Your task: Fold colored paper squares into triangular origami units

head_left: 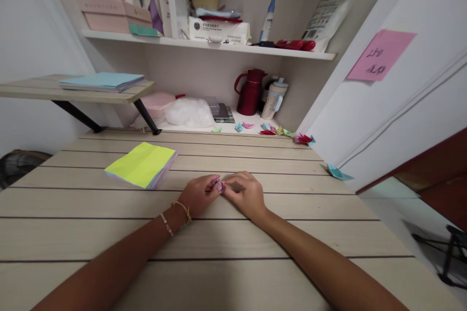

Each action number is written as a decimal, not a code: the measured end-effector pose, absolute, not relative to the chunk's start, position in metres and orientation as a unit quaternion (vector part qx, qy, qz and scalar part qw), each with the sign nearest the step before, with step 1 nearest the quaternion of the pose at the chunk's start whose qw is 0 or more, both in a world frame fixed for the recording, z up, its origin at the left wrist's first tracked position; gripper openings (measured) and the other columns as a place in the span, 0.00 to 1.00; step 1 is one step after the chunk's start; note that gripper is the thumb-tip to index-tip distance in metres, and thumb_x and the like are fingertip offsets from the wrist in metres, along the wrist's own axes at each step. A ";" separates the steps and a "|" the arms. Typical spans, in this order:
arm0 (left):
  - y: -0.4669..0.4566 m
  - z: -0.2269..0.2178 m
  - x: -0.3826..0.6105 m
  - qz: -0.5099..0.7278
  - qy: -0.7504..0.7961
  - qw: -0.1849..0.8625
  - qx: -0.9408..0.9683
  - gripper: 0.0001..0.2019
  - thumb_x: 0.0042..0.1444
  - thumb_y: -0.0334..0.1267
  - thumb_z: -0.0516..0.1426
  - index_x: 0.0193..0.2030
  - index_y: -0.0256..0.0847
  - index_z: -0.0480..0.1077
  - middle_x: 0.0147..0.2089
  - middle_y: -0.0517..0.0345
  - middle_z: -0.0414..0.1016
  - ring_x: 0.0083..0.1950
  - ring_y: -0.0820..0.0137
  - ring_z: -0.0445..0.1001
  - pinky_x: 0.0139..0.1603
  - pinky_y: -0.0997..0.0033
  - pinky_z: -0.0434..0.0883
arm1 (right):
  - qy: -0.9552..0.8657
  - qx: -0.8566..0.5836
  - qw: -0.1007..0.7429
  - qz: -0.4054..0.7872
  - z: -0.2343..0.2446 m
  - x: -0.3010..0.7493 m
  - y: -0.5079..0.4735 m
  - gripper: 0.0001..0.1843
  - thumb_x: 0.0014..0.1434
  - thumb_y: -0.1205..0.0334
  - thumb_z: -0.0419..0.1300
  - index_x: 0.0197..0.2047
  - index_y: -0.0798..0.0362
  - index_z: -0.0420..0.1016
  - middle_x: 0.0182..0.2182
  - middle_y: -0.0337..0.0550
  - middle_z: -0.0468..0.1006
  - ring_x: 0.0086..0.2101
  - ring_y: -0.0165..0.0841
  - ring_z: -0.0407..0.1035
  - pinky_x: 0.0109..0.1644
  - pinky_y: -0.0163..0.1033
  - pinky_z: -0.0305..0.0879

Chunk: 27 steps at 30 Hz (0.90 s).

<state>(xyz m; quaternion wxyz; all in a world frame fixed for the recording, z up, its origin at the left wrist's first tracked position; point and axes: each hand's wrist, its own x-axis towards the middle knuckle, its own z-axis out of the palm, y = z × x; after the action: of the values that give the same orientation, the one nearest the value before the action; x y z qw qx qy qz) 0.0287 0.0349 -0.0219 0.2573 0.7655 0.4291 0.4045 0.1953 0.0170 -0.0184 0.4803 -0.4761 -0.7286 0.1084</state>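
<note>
A small folded piece of pinkish-purple paper [221,186] is pinched between my two hands over the middle of the table. My left hand [199,195], with bracelets at the wrist, closes thumb and fingers on its left side. From the right, my right hand [247,194] grips the other side between thumb and forefinger. The fingers cover much of the paper, so its exact shape is hard to make out. To the left of my hands lies a stack of square paper [142,164] with a yellow sheet on top.
Several folded paper pieces [268,132] line the table's back edge, and a blue folded paper [339,172] sits at the right edge. Behind stand a red jug [250,92] and a pale bottle [274,99]. A raised shelf [120,97] at left bears blue paper [104,80].
</note>
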 end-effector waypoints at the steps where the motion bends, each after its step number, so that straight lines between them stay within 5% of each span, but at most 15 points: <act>1: 0.035 -0.023 0.029 0.408 0.433 0.269 0.758 0.13 0.50 0.38 0.56 0.42 0.42 0.72 0.36 0.54 0.78 0.35 0.68 0.76 0.38 0.71 0.73 | -0.731 -0.479 0.476 0.098 -0.018 0.195 0.016 0.04 0.51 0.59 0.61 0.28 0.48 0.76 0.28 0.42 0.77 0.33 0.36 0.68 0.40 0.41 0.63; 14: 0.033 -0.017 0.033 0.441 0.430 0.399 0.679 0.14 0.52 0.40 0.55 0.44 0.37 0.70 0.39 0.53 0.79 0.39 0.65 0.77 0.40 0.70 0.74 | -0.749 -0.463 0.469 0.072 -0.014 0.195 0.016 0.02 0.50 0.61 0.61 0.29 0.48 0.75 0.28 0.41 0.78 0.34 0.36 0.69 0.41 0.41 0.61; 27: 0.030 -0.019 0.036 0.434 0.419 0.315 0.733 0.15 0.53 0.37 0.53 0.48 0.41 0.69 0.52 0.53 0.73 0.48 0.65 0.74 0.51 0.67 0.70 | -0.757 -0.506 0.407 0.073 -0.017 0.191 0.017 0.05 0.54 0.60 0.59 0.32 0.47 0.77 0.28 0.41 0.79 0.32 0.36 0.68 0.42 0.41 0.57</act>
<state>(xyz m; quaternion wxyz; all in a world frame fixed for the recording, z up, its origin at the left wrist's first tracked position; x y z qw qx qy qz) 0.0360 0.0296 -0.0192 0.3154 0.7326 0.4192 0.4337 0.1914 0.0167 -0.0173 0.4070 -0.5062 -0.7568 0.0729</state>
